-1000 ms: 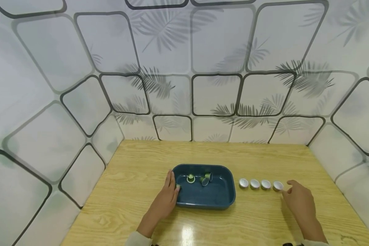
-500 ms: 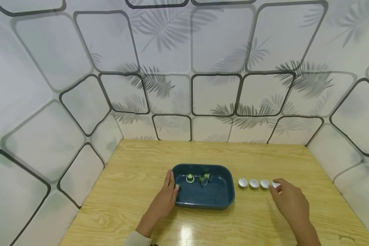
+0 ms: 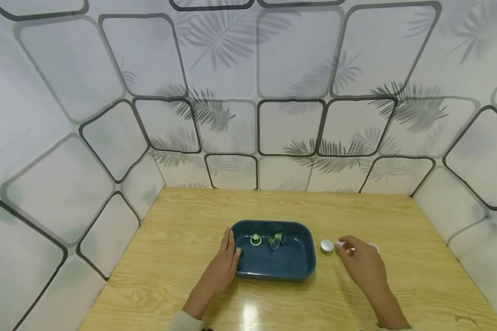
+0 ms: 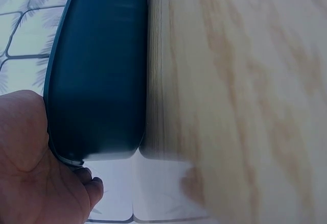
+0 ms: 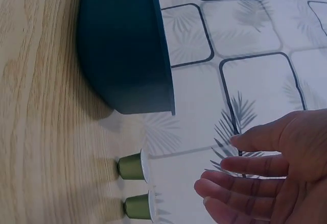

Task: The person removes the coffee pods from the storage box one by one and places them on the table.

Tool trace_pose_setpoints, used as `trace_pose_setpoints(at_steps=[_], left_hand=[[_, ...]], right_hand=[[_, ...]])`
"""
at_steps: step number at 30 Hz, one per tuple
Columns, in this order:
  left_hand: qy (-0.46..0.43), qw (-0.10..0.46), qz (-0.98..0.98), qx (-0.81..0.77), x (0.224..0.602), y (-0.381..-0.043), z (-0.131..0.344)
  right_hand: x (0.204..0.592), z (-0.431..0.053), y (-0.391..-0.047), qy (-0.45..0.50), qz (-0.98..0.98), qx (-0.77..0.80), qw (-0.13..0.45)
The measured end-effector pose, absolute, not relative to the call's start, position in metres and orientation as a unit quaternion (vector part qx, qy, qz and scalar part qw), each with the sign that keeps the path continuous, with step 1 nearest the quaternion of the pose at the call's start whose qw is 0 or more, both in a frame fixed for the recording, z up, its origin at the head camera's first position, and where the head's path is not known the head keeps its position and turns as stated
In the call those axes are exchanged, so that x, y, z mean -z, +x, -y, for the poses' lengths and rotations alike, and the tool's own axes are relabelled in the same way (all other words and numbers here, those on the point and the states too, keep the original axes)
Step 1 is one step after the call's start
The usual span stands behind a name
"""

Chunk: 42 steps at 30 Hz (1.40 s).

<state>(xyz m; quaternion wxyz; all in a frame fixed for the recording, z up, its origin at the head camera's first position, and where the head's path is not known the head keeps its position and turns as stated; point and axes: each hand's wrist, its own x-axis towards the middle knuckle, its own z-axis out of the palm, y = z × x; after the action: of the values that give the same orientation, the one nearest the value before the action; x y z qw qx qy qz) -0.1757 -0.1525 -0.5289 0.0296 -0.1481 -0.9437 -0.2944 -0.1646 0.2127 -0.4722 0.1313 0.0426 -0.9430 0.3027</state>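
Note:
My left hand (image 3: 217, 269) grips the left wall of a dark blue tray (image 3: 273, 277), fingers along the outside and thumb over the rim. Inside the tray, a green coffee capsule (image 3: 255, 239) stands lid down, and two more capsules (image 3: 274, 243) lie tipped against each other. Another capsule shows partly beside the left thumb. My right hand (image 3: 364, 264) hovers over a row of coffee capsules standing lid up to the tray's right. In the right wrist view its fingers are loosely spread, holding nothing, next to two green capsules (image 5: 133, 167). The hand hides part of the row.
The capsule nearest the tray (image 3: 326, 246) stands just off its right wall. A wooden table (image 3: 199, 207) carries everything. Patterned walls (image 3: 290, 128) with leaf prints rise along the table's back and both sides.
My right hand has moved left along the row, from the far right capsule to the second from the tray. The left hand and tray stay put.

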Motion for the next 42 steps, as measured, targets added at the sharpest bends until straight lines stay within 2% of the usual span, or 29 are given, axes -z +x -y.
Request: trace_pose_setpoints(at_steps=[8,16,25,42], left_hand=[[-0.151,0.031,0.943,0.294,0.527,-0.176,0.152],[-0.153,0.027,0.943,0.294,0.526,-0.175,0.152],[-0.153,0.029,0.944,0.291,0.527,-0.176,0.153],[-0.159,0.03,0.943,0.289,0.53,-0.177,0.154]], right_hand=[[0.466,-0.184,-0.17,0.038,0.941,-0.318,0.11],[0.472,-0.155,-0.175,0.077,0.927,-0.359,0.075],[0.479,-0.128,-0.18,0.117,0.926,-0.345,0.1],[0.491,-0.095,-0.192,0.124,0.951,-0.276,0.062]])
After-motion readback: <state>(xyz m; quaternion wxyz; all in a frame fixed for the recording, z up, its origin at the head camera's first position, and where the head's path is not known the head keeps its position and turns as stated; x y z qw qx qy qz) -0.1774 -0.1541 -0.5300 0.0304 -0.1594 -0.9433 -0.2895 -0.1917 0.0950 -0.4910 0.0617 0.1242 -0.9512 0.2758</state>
